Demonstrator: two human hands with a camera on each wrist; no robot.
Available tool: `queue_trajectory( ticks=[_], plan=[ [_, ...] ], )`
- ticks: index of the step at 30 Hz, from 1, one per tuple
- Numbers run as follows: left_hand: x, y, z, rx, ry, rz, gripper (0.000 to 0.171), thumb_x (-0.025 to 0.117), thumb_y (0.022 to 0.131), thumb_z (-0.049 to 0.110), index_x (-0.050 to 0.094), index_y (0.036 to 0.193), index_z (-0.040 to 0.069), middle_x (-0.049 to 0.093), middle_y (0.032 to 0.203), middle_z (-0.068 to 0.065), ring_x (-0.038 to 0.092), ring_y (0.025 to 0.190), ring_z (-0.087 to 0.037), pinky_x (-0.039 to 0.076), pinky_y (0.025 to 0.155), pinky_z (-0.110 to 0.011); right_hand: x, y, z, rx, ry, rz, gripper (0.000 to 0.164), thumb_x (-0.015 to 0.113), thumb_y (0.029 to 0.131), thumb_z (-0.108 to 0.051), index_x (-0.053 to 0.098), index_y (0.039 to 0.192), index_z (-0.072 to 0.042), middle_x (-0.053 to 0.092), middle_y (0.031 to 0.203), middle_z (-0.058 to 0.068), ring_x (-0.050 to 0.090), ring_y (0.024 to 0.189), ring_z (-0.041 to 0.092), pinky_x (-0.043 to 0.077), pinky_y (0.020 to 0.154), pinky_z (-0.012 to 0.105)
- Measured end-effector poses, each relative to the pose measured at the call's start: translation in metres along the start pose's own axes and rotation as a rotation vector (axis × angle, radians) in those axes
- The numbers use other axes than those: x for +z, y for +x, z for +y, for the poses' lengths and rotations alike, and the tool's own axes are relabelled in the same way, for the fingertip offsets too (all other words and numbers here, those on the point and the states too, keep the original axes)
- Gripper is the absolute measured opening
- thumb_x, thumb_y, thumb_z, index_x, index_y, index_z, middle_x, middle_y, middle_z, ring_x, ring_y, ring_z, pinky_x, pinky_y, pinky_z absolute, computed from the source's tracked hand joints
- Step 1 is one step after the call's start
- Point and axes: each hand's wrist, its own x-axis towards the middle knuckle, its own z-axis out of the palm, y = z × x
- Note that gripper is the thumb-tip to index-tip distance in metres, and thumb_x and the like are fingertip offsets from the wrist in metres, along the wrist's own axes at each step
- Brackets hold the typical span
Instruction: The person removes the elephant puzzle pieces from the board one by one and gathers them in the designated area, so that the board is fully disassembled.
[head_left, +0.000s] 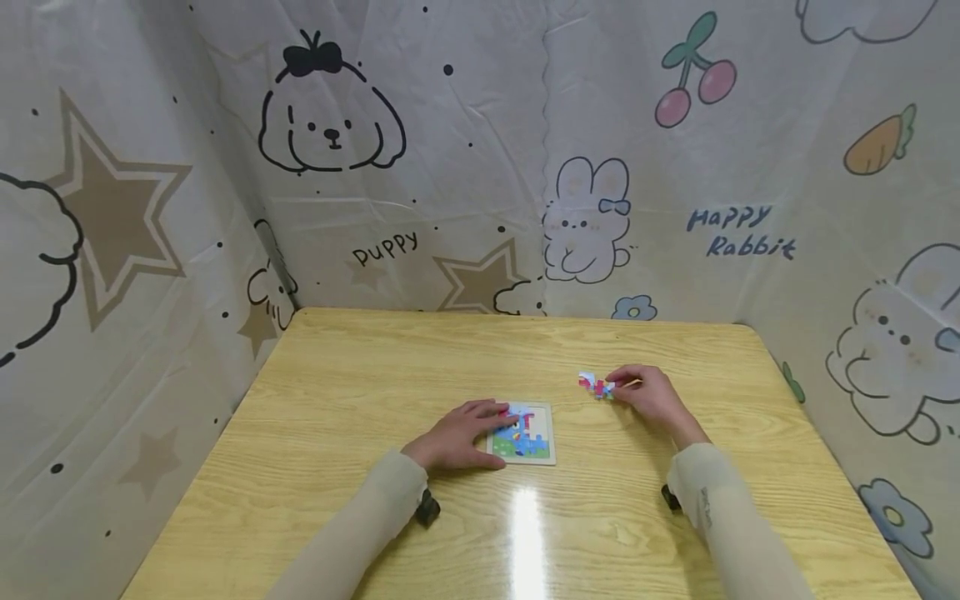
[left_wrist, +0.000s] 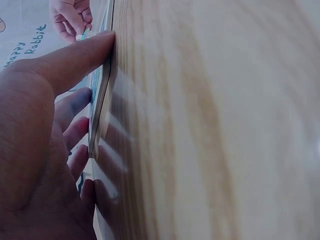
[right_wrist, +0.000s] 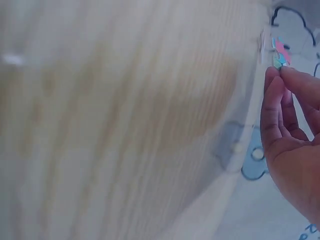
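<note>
My right hand [head_left: 651, 396] pinches the pieces [head_left: 597, 387] at their right end, far and right of the board [head_left: 539, 421]; my left hand [head_left: 459, 435] spreads across its left side. They're probably light, thin, stiff; seemingly joined, they could separate, so I'd grip near the seams.

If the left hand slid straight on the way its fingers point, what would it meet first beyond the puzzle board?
Past the puzzle board, the left hand would probably meet the puzzle pieces pinched by the right hand, though their height above the table is unclear.
</note>
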Motion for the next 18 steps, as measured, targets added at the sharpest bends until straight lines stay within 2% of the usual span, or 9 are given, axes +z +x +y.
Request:
queue_trajectory(
  ticks=[9,18],
  plan=[
    [-0.003,0.0,0.002,0.001,0.011,-0.002,0.08,0.066,0.092,0.066,0.035,0.161,0.041,0.025,0.171,0.011,0.019,0.16,-0.025,0.022,0.126,-0.058,-0.02,0.008,0.012,0.048,0.016,0.027,0.025,0.067,0.1,-0.005,0.07,0.123,0.004,0.067,0.12,0.026,0.067,0.099,0.031,0.057,0.075,0.03],
    [-0.002,-0.002,0.002,-0.007,0.007,-0.009,0.081,0.067,0.091,0.067,0.034,0.161,0.042,0.026,0.171,0.012,0.018,0.16,-0.025,0.021,0.127,-0.058,-0.022,0.014,0.016,0.094,0.042,0.026,0.027,0.065,0.101,-0.005,0.068,0.125,0.007,0.067,0.118,0.025,0.065,0.094,0.025,0.056,0.073,0.028]
  ],
)
